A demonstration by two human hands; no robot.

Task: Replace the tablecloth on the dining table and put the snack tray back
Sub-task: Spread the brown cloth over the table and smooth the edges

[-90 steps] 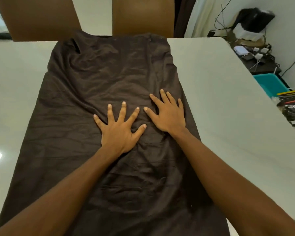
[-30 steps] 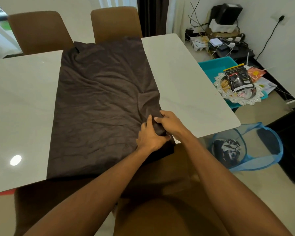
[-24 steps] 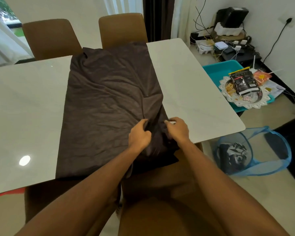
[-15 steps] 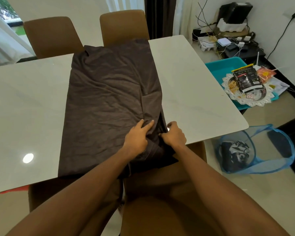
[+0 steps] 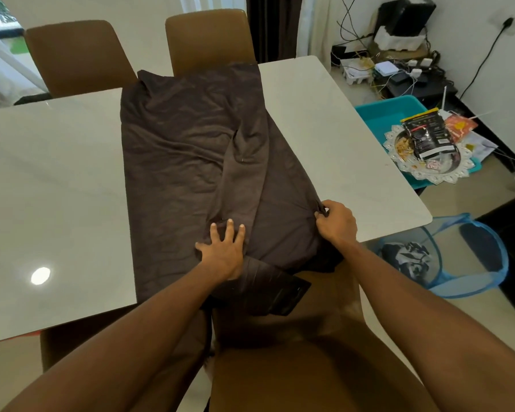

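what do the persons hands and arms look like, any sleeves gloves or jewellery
The left hand and right hand are both bare: no gloves, and no ring, watch or bracelet shows. No sleeve is in view anywhere down to the bottom edge of the picture.

Left hand (image 5: 224, 251) flat on dark brown tablecloth (image 5: 185, 162), fingers spread. Right hand (image 5: 336, 223) pinches its near-right edge. Cloth partly folded on white table (image 5: 54, 179). Snack tray (image 5: 428, 153) on teal bin, right.
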